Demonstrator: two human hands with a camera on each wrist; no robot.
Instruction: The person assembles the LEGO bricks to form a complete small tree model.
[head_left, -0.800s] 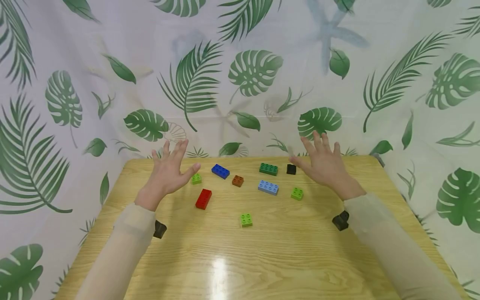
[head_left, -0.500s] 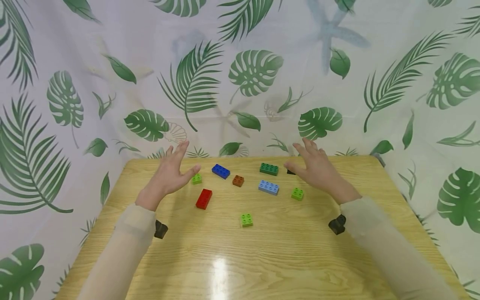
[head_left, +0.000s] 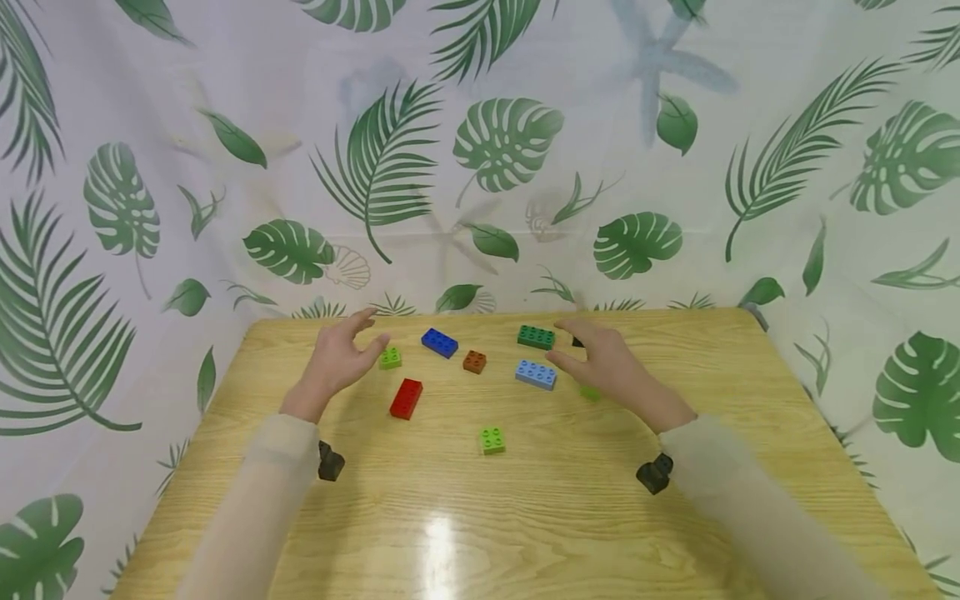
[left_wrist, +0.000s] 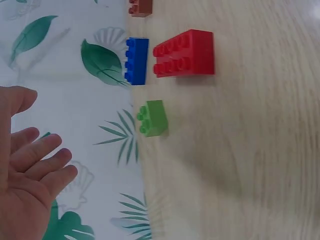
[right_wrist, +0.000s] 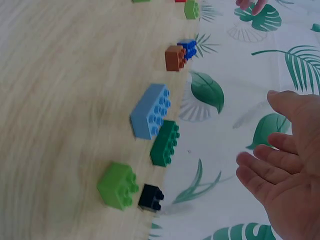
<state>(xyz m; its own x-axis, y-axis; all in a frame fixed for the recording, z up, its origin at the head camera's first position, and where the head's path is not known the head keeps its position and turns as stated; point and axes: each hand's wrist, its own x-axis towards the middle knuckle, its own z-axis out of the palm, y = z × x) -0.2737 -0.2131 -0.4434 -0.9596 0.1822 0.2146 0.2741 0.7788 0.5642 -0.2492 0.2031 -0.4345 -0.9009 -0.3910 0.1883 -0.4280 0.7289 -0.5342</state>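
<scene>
My left hand point(head_left: 335, 360) hovers at the table's left with fingers apart and nothing held. Nearest it is a lime green brick point(head_left: 390, 358), with a red brick point(head_left: 407, 399) and a blue brick point(head_left: 439, 342) to its right. My right hand point(head_left: 606, 360), likewise holding nothing, hangs over a black brick point(right_wrist: 151, 197) and another lime brick point(right_wrist: 118, 185), both partly covered in the head view. Just left of it lie a dark green brick point(head_left: 536, 337) and a light blue brick point(head_left: 536, 375). A brown brick point(head_left: 474, 362) sits in the middle.
A third lime brick point(head_left: 492, 441) lies nearer the front of the wooden table point(head_left: 570, 517). Behind the table's back edge hangs a white leaf-patterned cloth point(head_left: 420, 275), which also runs along both sides. Each wrist carries a small black camera point(head_left: 655, 474).
Both hands have come lower, their fingers bending more. The right hand has moved left, over the black brick and the right lime brick. The bricks stay where they were.
</scene>
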